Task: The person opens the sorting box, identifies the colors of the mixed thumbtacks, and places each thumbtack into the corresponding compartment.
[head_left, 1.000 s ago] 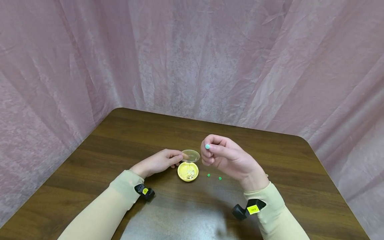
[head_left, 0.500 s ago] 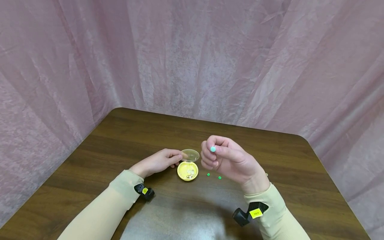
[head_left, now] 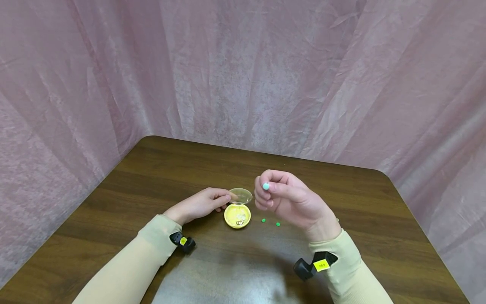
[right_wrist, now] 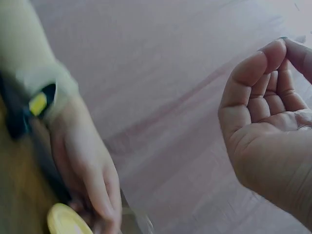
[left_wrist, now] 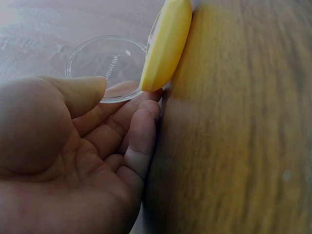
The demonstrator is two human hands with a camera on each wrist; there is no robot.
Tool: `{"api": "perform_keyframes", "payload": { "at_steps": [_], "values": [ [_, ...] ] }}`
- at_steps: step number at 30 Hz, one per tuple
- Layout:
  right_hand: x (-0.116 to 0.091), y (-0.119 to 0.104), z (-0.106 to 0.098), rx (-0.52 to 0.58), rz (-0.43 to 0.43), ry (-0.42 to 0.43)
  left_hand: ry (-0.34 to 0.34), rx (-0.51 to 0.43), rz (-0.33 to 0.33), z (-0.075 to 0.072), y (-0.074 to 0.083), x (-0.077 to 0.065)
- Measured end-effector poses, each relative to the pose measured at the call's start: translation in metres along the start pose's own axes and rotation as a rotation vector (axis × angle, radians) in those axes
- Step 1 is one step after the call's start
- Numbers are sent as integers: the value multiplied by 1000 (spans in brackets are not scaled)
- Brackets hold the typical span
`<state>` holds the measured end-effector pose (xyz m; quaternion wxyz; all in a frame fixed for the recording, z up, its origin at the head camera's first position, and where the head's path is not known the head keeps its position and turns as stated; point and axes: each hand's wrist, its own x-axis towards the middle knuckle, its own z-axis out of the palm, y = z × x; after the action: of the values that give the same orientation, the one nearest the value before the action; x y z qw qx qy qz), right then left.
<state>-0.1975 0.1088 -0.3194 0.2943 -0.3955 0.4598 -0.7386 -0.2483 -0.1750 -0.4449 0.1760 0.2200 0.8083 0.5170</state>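
Note:
A small round yellow case point(head_left: 237, 216) sits on the table with its clear lid point(head_left: 243, 195) raised. Inside it lie small rings and pale bits. My left hand point(head_left: 201, 205) pinches the lid's edge between thumb and fingers; in the left wrist view the thumb overlaps the clear lid point(left_wrist: 109, 66), which carries white lettering. Raised above the table to the right of the case, my right hand point(head_left: 290, 198) pinches a small pale-green round piece point(head_left: 266, 186) between thumb and forefinger. In the right wrist view its fingertips meet, and the piece is mostly hidden.
Two small green dots, one green dot point(head_left: 263, 220) and another green dot point(head_left: 278, 224), lie on the brown wooden table point(head_left: 182, 169) right of the case. Something small and pale shows partly behind the right wrist. A pink curtain point(head_left: 243, 76) hangs behind the table.
My right hand has shifted and turned slightly, with the pale-green piece dipping right and coming partway back. My left hand keeps its pinch on the lid, almost unmoved.

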Motion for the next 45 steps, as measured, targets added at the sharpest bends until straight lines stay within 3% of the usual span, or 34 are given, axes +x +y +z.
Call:
{"api": "perform_keyframes", "payload": {
  "at_steps": [6,10,16,20,27,45],
  "values": [
    [2,6,-11,-336,143,233,-10,3,-11,1,2,0],
    [6,14,-13,-653,267,333,-14,3,-8,1,2,0],
    [13,38,-18,-1268,402,364,-2,4,-9,0,1,-2],
    [16,55,-21,-1497,440,337,7,16,-23,0,1,-3],
    [17,72,-22,-1636,453,290,18,34,-19,0,1,-1],
    [16,85,-23,-1721,455,249,4,38,2,0,5,-4]
  ]
}}
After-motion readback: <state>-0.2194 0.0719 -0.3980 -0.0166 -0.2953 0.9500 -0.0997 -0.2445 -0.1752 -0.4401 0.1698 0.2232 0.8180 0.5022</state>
